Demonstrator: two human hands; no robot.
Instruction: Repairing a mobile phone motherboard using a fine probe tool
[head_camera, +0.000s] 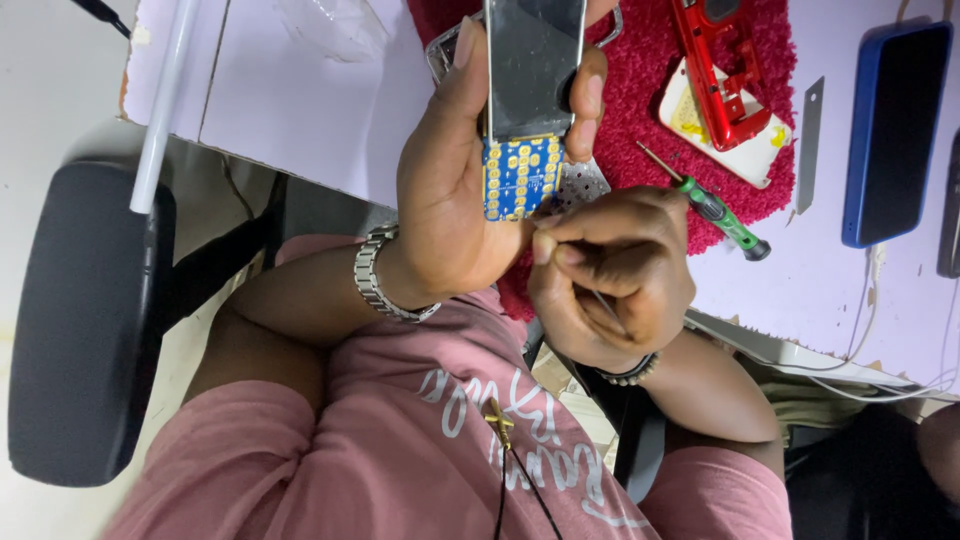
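Observation:
My left hand (450, 190), with a metal watch on the wrist, holds a small opened phone (530, 70) upright. The phone's shiny screen plate is above and its blue circuit board (520, 175) with yellow key contacts is bare below. My right hand (610, 270), wearing a bead bracelet, is closed just under the board's lower right corner. It pinches a thin metal tool (600, 300) between thumb and fingers, with the tip near the board's bottom edge. Both hands are above my lap, in front of the table edge.
A red fuzzy mat (640, 100) lies on the white table (300, 100). On it lie a red phone housing (720, 70) and a green-handled screwdriver (715, 212). A loose blade (810, 145) and a blue phone (893, 130) lie to the right. A black chair (80, 320) stands at left, and cables (880, 370) hang at right.

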